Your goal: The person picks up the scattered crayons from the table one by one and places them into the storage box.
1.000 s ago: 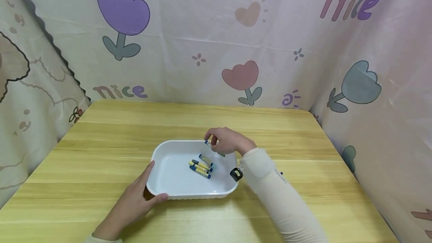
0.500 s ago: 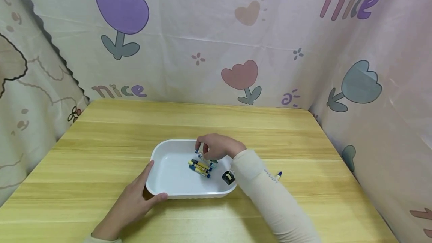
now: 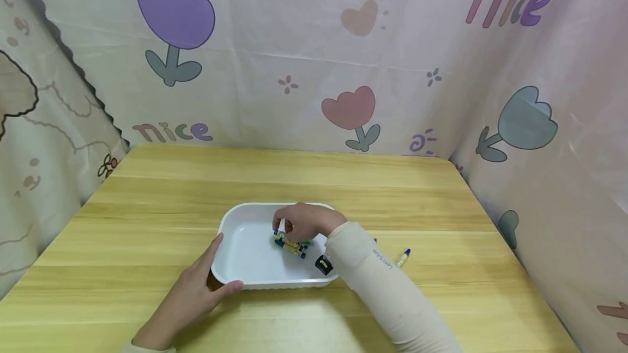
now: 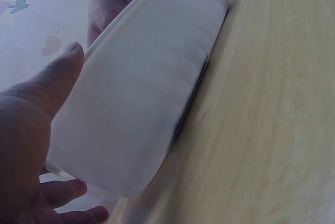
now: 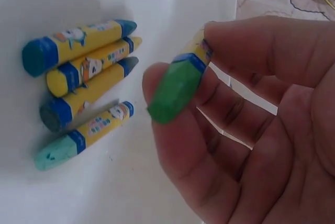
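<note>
My right hand [image 3: 306,221] pinches a green crayon [image 5: 178,88] with a yellow wrapper between thumb and fingertips, low over the white tray [image 3: 245,257]. Beneath and beside that hand, several crayons lie in the tray: in the right wrist view a teal one [image 5: 78,46], a yellow one [image 5: 94,64], a dark grey-blue one [image 5: 86,96] and a mint one [image 5: 84,137] are roughly side by side. My left hand [image 3: 193,290] grips the tray's left end, thumb [image 4: 57,80] along its near side. In the head view the right hand partly hides the crayons.
To the right of the tray, a crayon with a blue tip [image 3: 403,257] lies on the wooden table [image 3: 171,189]. A blue tip of another [image 3: 375,240] peeks out beside the right sleeve [image 3: 387,287]. A patterned curtain [image 3: 275,42] hangs behind the table.
My right hand has carried the green crayon left and nearer, from the tray's far right rim to above the other crayons. The left hand stays on the tray.
</note>
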`<state>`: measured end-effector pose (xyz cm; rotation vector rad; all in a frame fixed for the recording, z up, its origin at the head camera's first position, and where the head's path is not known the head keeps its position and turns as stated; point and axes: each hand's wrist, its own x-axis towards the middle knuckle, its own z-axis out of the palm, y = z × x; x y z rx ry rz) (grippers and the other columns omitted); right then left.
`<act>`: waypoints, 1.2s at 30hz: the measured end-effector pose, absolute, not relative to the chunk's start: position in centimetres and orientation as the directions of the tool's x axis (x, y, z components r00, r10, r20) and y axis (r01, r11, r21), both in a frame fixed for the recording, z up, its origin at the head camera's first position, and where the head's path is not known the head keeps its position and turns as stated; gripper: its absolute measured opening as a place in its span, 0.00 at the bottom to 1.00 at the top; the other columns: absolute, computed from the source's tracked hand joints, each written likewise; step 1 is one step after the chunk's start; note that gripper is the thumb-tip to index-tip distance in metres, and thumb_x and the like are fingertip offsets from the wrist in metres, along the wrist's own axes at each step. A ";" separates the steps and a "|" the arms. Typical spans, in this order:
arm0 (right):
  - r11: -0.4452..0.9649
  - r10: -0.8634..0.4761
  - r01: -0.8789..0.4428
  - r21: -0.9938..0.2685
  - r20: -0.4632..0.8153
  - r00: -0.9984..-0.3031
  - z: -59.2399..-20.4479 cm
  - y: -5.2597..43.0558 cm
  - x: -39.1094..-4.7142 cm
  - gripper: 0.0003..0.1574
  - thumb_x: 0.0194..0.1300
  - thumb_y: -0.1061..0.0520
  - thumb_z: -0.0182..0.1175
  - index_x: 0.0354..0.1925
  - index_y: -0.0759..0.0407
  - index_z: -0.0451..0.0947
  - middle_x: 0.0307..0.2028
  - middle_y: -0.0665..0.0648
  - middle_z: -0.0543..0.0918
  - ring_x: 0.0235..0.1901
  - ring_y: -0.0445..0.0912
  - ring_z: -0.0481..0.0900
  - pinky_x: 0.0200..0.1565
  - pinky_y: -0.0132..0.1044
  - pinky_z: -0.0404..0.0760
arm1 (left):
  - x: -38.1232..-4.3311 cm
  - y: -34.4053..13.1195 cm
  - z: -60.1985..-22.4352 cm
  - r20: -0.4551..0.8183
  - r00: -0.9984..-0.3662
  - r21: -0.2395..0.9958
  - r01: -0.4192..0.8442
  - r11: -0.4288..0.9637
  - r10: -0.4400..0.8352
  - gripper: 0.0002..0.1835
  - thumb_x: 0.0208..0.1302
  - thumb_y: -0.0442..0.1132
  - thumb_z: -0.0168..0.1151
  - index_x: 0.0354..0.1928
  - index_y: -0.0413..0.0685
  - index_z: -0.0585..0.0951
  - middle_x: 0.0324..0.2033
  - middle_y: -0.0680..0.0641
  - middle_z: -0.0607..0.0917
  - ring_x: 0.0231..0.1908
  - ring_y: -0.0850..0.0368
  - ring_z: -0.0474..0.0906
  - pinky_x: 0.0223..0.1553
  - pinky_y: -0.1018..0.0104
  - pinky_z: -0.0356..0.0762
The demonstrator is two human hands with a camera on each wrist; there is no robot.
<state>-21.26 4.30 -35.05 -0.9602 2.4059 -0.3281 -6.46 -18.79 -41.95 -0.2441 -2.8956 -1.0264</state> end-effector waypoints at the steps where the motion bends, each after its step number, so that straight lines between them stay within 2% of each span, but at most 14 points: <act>1: 0.714 -0.699 -0.575 -0.399 -0.383 -0.603 -35.0 4.2 -21.2 0.16 0.65 0.60 0.59 0.50 0.45 0.77 0.35 0.46 0.77 0.34 0.39 0.76 0.35 0.32 0.76 | -6.5 -18.8 -41.9 0.109 -0.986 0.621 0.169 0.765 0.130 0.57 0.55 0.60 0.69 0.75 0.40 0.49 0.67 0.27 0.62 0.62 0.27 0.63 0.56 0.33 0.66; 6: 0.700 -0.713 -0.601 -0.385 -0.402 -0.574 -35.0 4.1 -21.0 0.16 0.66 0.58 0.60 0.51 0.43 0.78 0.36 0.43 0.77 0.34 0.38 0.75 0.36 0.31 0.75 | -6.5 -18.7 -41.8 0.100 -0.986 0.619 0.166 0.767 0.133 0.57 0.55 0.60 0.69 0.75 0.40 0.49 0.67 0.27 0.62 0.62 0.27 0.63 0.56 0.33 0.66; 10: 0.704 -0.710 -0.599 -0.381 -0.401 -0.579 -34.7 4.4 -21.0 0.18 0.66 0.55 0.62 0.54 0.44 0.77 0.36 0.42 0.77 0.35 0.38 0.76 0.37 0.32 0.75 | -6.6 -18.7 -41.7 0.089 -0.988 0.618 0.153 0.771 0.125 0.57 0.56 0.60 0.68 0.75 0.40 0.49 0.67 0.27 0.61 0.63 0.27 0.62 0.57 0.33 0.65; 26: 0.721 -0.665 -0.493 -0.487 -0.286 -0.690 -32.5 9.2 -22.0 0.20 0.68 0.54 0.61 0.57 0.54 0.76 0.39 0.48 0.79 0.38 0.43 0.78 0.38 0.35 0.79 | -6.6 -18.6 -42.0 0.094 -0.987 0.612 0.159 0.774 0.128 0.57 0.55 0.60 0.69 0.75 0.39 0.49 0.67 0.27 0.61 0.63 0.26 0.61 0.56 0.32 0.64; 36: 0.675 -0.637 -0.480 -0.560 -0.113 -0.763 -32.7 14.1 -22.8 0.17 0.67 0.57 0.61 0.53 0.62 0.76 0.36 0.51 0.80 0.32 0.43 0.78 0.38 0.36 0.79 | -6.6 -18.6 -41.9 0.091 -0.988 0.606 0.152 0.781 0.122 0.58 0.55 0.61 0.69 0.76 0.40 0.48 0.67 0.27 0.61 0.63 0.26 0.62 0.56 0.33 0.65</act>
